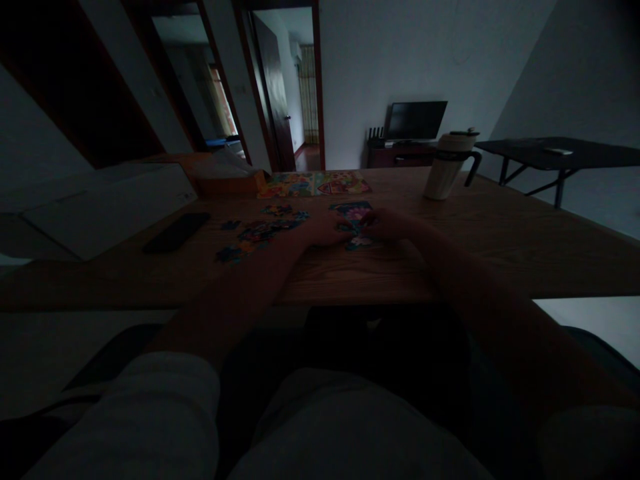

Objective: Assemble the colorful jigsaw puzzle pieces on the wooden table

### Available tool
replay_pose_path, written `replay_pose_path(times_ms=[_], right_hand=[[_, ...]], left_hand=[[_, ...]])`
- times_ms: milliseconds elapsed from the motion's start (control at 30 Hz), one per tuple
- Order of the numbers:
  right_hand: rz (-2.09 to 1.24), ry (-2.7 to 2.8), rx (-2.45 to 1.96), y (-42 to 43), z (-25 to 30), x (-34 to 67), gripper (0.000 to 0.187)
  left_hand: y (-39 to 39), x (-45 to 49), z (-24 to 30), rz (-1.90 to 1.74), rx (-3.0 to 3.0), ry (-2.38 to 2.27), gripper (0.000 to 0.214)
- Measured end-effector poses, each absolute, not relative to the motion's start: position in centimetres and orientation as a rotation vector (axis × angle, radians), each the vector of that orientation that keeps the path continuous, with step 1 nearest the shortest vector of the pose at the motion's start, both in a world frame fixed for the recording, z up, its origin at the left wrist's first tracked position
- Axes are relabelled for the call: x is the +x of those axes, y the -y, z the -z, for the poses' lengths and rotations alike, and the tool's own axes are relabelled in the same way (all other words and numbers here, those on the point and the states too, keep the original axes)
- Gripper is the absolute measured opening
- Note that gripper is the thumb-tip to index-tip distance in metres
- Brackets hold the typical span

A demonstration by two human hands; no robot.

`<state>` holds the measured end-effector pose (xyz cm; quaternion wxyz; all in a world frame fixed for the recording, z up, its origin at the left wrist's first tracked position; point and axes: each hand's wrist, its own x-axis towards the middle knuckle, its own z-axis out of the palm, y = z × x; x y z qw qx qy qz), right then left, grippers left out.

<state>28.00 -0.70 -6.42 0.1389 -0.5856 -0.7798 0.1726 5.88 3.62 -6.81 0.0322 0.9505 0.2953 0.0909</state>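
On the wooden table point(500, 247), a small joined patch of puzzle pieces point(353, 212) lies flat between the two hands, its long axis running roughly from near to far, with one lobe close to the near edge of the hands and the blue-pink part pointing away toward the far side. The left hand point(325, 230) rests on the table at the patch's left edge, and the right hand point(387, 225) sits at its right edge; both touch it, fingertips drawn close together over the middle. The room is dim, so I cannot tell whether either hand actually pinches a piece or only presses on it.

To the left of the left hand lies one scatter of loose pieces point(260, 233), too dark and small to count. Farther off, one picture sheet point(314, 183) lies flat with its long side running left to right. One dark phone point(177, 232) lies at the left, angled. One pale lidded cup point(447, 167) stands upright on the far right of the table, well apart from the hands.
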Motion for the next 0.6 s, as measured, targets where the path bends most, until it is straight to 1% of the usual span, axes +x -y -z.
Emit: replay_pose_path(times_ms=[200,367,600], right_hand=[[-0.457,2.249,-1.725,0.75,6.47,27.92,0.023],[-0.470,2.239,-1.739,0.74,6.37,27.91,0.026],[-0.457,2.270,-1.687,0.65,6.53,27.98,0.024]], left_hand=[[-3.60,6.07,6.78,-0.259,2.954,-0.804,0.037],[-3.41,6.15,6.72,-0.245,2.974,-0.818,0.036],[-3.30,6.39,6.81,-0.277,3.009,-0.851,0.035]])
